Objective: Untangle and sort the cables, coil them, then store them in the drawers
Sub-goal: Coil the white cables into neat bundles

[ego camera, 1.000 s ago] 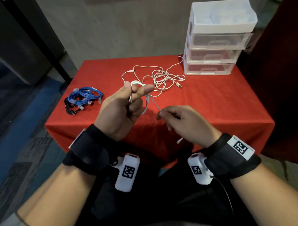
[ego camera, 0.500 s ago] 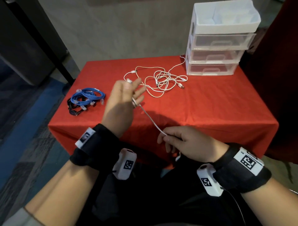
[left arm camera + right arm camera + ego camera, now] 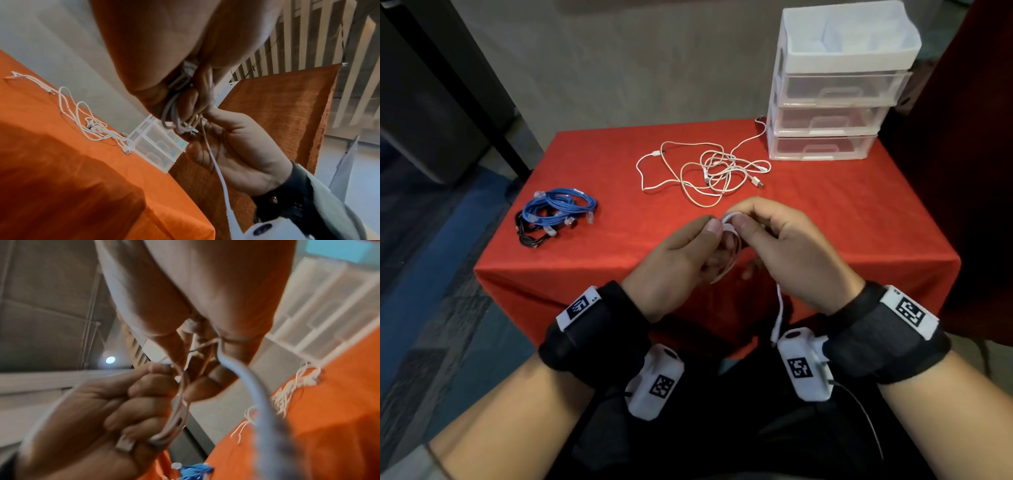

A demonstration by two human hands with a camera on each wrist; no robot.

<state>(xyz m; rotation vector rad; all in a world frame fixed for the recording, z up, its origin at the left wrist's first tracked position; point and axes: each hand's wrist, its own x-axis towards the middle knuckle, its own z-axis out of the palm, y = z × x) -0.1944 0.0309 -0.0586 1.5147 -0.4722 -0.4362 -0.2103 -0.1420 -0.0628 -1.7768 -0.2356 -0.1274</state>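
Over the table's front edge, both hands meet around one white cable (image 3: 730,229). My left hand (image 3: 688,250) grips its small coil (image 3: 174,112), with the loops running through the curled fingers (image 3: 144,405). My right hand (image 3: 770,240) pinches the cable at the top of that coil between thumb and forefinger. The cable's free tail (image 3: 779,308) hangs down past my right wrist. A tangle of white cables (image 3: 705,171) lies loose on the red tablecloth (image 3: 859,219) beyond the hands. Blue coiled cables (image 3: 558,207) lie at the left, on top of a black cable (image 3: 527,236).
A clear plastic drawer unit (image 3: 825,116) with three shut drawers and an open white top tray stands at the table's back right corner. One white cable runs from the tangle towards its left side. The tablecloth hangs over the front edge near my wrists.
The hands were apart with the cable stretched between them. My right hand has risen to meet the left at the coil, and the left has dropped back towards me.
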